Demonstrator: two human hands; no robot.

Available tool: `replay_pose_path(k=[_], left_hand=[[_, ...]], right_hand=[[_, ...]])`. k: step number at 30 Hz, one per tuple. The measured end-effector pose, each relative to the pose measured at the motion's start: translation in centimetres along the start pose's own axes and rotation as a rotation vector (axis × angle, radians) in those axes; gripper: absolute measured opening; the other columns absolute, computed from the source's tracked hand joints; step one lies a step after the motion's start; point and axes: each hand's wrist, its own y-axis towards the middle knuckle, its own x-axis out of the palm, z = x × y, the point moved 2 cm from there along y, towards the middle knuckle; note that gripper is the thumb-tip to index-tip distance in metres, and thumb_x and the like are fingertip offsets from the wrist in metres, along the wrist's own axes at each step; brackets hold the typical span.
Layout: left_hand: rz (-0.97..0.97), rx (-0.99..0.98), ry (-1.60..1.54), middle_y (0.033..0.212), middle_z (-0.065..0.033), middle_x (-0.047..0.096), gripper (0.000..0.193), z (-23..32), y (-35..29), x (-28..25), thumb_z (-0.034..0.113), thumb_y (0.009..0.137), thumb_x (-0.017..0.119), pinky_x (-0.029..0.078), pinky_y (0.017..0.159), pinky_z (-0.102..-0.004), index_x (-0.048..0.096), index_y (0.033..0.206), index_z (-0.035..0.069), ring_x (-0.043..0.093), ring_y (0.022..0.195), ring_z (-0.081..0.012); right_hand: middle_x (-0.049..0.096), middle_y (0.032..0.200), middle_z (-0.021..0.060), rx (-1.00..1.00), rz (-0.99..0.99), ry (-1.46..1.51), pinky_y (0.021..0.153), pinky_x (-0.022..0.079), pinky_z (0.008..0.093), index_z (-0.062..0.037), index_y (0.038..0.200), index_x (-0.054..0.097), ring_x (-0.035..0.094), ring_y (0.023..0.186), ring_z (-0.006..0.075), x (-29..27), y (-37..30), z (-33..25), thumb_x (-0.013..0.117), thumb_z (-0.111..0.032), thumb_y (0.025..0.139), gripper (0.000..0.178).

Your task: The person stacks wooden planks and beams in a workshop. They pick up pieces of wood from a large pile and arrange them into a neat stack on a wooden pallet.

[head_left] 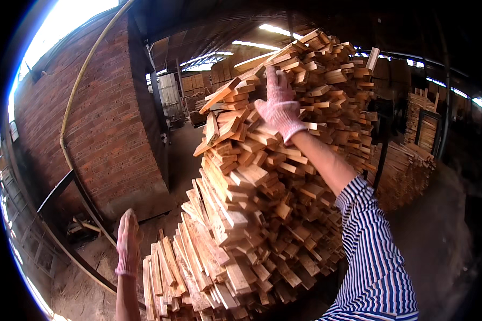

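A tall pile of sawn wooden strips [284, 208] rises in front of me, its cut ends jutting out unevenly. My right hand [280, 104], in a pink knit glove, reaches up to the upper part of the pile. Its fingers are stretched out and the thumb stands apart, and no strip shows in its grasp. Whether the palm touches the wood is hidden behind the hand. Lower left, my left hand [127, 243] wears a matching glove and is held upright beside the pile, fingers straight and nothing seen in it.
A red brick wall [91, 117] stands at the left, with a yellowish hose [72, 101] hanging along it. More stacked wood [404, 171] sits at the right behind a dark post. Dirt floor [85, 294] with scattered wood bits lies at lower left.
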Motion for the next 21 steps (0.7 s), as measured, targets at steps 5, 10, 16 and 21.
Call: replay_pose_path(k=[5,10,16,21], left_hand=[[-0.497,-0.370,-0.419,0.065,0.0053,0.025,0.078,2.8,17.1,22.0,0.074,0.089,0.058,0.024,0.052,-0.0321,0.050,0.131,0.009,0.020,0.053,-0.0111],[-0.470,-0.332,-0.076,0.097,-0.0200,0.055,0.132,5.9,24.6,36.3,0.094,0.072,0.053,0.048,0.070,-0.0542,0.012,0.162,0.006,0.056,0.068,-0.0247],[-0.770,-0.194,0.119,0.105,-0.0254,0.063,0.129,9.6,26.0,41.8,0.098,0.069,0.048,0.047,0.088,-0.0667,0.043,0.146,-0.004,0.062,0.072,-0.0275],[-1.066,-0.423,-0.495,0.138,-0.0159,0.060,0.062,8.3,25.0,39.7,0.053,0.099,0.055,0.047,0.105,-0.0549,0.056,0.138,0.006,0.057,0.126,-0.0312]], right_hand=[[0.031,0.158,0.0166,-0.138,-0.230,-0.490,0.112,0.039,0.0496,-0.0217,0.160,0.022,0.035,0.144,0.0360,2.2,9.3,4.3,0.088,-0.042,0.072,0.112],[0.040,0.157,0.0145,-0.164,-0.319,-0.512,0.115,0.034,0.0501,-0.0229,0.160,0.021,0.041,0.142,0.0342,7.4,13.1,5.0,0.083,-0.046,0.078,0.105],[0.069,0.111,0.0106,-0.431,-0.171,-0.101,0.079,0.061,0.0416,-0.0254,0.124,0.066,0.068,0.101,0.0239,8.6,12.6,0.3,0.053,-0.017,0.102,0.028],[0.054,0.138,0.0122,-0.446,-0.589,-0.205,0.096,0.056,0.0480,-0.0245,0.138,0.052,0.062,0.121,0.0320,9.6,9.0,-6.7,0.077,-0.015,0.085,0.060]])
